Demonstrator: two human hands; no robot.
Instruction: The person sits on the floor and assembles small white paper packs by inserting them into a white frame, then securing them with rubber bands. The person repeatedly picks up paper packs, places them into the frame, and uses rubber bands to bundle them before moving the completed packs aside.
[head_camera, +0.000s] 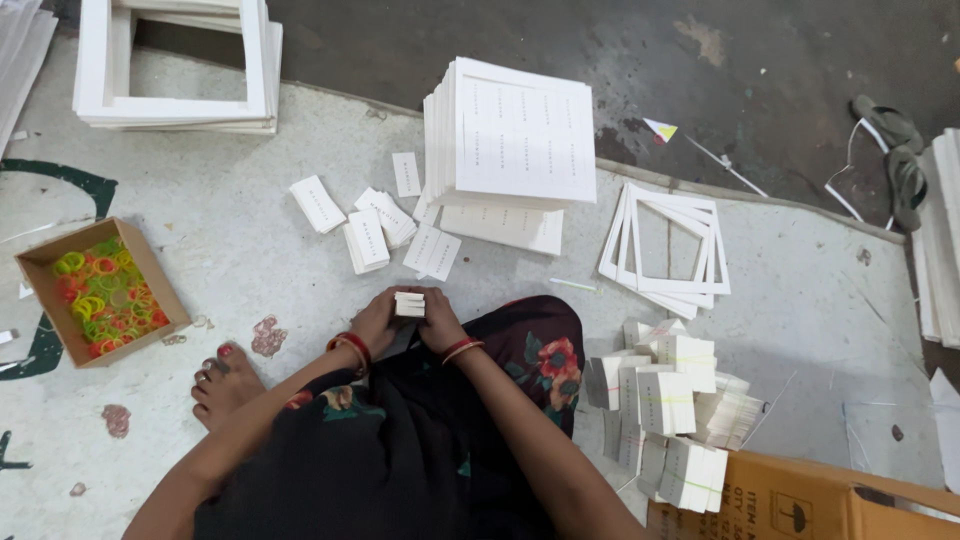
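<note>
Small card stack (409, 304), centre frame: pinched between left hand (375, 322) and right hand (440, 322), both closed round it. Probably light, stiff, slippery; grip by edges.

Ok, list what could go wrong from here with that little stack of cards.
The card stack is pinched only between the left hand and right hand, above the lap; a slip could fan it out. The band box sits off to the left, so reaching for it would probably leave one hand holding.
</note>
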